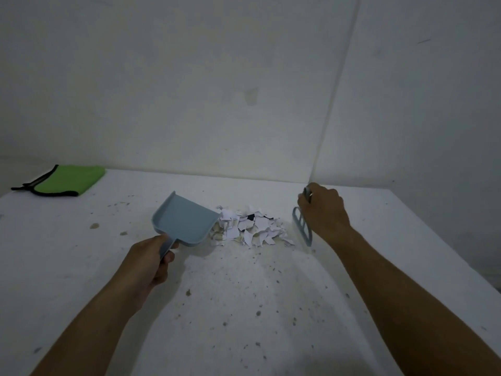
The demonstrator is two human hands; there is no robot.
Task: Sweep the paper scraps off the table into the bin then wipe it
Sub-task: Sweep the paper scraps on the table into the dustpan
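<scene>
The sweeping step is in hand. The left hand (pixel 154 260) has its fingers wrapped round the handle of a blue dustpan (pixel 184 219), whose open lip touches the left side of the pile of paper scraps (pixel 250 226). The scraps sit gathered in one heap near the middle of the surface (pixel 81 267), toward twelve o'clock from the person. At about two o'clock the right hand (pixel 324 213) has its fingers closed over the handle of a small blue brush (pixel 302 226), which stands just beside the heap on its right, apart from it.

The next move likely calls for drawing the brush leftward, from three o'clock toward nine, pushing the heap into the pan while the left hand keeps the lip pressed flat so pieces do not slip beneath.

The wall runs close behind the heap at twelve o'clock, with a corner at one o'clock, so there is little room beyond. Open surface lies toward six and nine o'clock. A green cloth (pixel 67 180) waits at ten o'clock, well apart, probably for the wipe. No bin is in view.
</scene>
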